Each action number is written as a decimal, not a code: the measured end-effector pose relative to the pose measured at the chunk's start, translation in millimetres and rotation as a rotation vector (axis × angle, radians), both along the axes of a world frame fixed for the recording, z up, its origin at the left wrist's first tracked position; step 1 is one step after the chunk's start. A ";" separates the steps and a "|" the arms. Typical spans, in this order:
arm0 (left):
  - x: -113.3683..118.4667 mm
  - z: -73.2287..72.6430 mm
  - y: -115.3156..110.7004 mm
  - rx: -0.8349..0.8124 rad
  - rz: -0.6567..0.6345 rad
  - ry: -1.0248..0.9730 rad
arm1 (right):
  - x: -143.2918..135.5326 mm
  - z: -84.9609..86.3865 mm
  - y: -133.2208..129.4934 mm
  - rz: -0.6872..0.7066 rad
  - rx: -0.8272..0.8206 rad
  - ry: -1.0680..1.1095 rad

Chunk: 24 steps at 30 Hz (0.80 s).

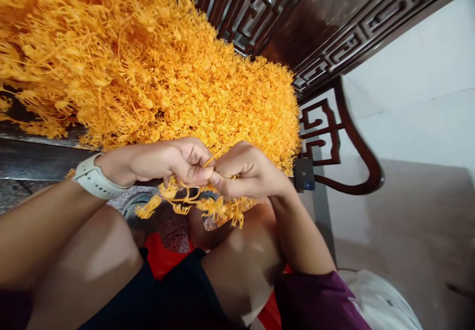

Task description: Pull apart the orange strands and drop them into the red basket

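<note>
Bare knees sat below; left hand and right hand pinched one orange plastic sprig, mid-separation. Next move required steady opposing pull.

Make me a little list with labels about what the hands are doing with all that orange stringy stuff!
left hand: left hand, closed, pinching an orange sprig
right hand: right hand, closed on the same sprig
grip: fingertips of both hands meet at a thin stem
sprig: bunchy ends dangle below the hands, over the knees
pile: big orange heap on the dark table behind the hands
wrist: pale watch on the left wrist
nearby: carved dark wooden chair
</note>
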<state>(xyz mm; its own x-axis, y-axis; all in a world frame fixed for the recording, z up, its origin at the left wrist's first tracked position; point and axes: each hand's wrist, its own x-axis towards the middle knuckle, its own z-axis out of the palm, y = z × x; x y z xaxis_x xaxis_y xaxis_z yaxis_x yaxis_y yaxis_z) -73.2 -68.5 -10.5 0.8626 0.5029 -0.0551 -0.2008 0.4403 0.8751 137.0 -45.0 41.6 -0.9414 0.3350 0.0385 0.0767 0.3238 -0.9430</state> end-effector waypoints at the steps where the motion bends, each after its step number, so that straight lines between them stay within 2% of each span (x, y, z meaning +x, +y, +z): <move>1: -1.7 0.0 -0.3 -0.005 -0.065 -0.031 | -2.6 -1.2 -3.9 0.035 -0.060 0.008; 5: -4.2 -4.9 -3.9 0.033 -0.337 -0.112 | -12.6 -1.7 -13.3 0.273 -0.188 -0.006; 9: 5.5 -11.8 -12.7 0.066 -0.485 -0.128 | -11.8 -4.1 -10.8 0.565 -0.230 -0.133; 12: 17.2 -11.8 -20.7 0.106 -0.574 -0.106 | -8.2 -17.4 -12.8 0.747 -0.322 -0.189; 15: 25.3 -8.2 -24.6 0.168 -0.610 -0.080 | -5.0 -31.3 -17.2 0.818 -0.381 -0.180; 17: 24.8 -7.3 -22.4 0.157 -0.604 -0.082 | 2.9 -29.4 -14.2 0.788 -0.334 -0.159; 18: 21.8 -7.8 -19.6 0.148 -0.589 -0.078 | 11.2 -23.3 -9.4 0.699 -0.268 -0.124; 19: 16.8 -8.9 -15.9 0.160 -0.566 -0.060 | 23.1 -14.1 -2.4 0.523 -0.174 -0.044; 20: 9.7 -10.6 -11.3 0.186 -0.523 -0.042 | 39.1 -2.6 6.6 0.308 -0.073 0.044; 21: 1.0 -12.5 -6.1 0.219 -0.458 -0.041 | 58.6 9.9 16.9 -0.008 0.034 0.214; 22: -8.7 -14.6 -0.6 0.259 -0.360 -0.050 | 80.7 21.7 27.7 -0.376 0.141 0.428; 23: -18.8 -16.4 4.8 0.321 -0.214 -0.061 | 103.9 31.1 38.2 -0.528 0.159 0.511; 24: -28.4 -17.7 9.9 0.441 0.008 -0.041 | 126.5 36.9 48.0 -0.638 0.174 0.573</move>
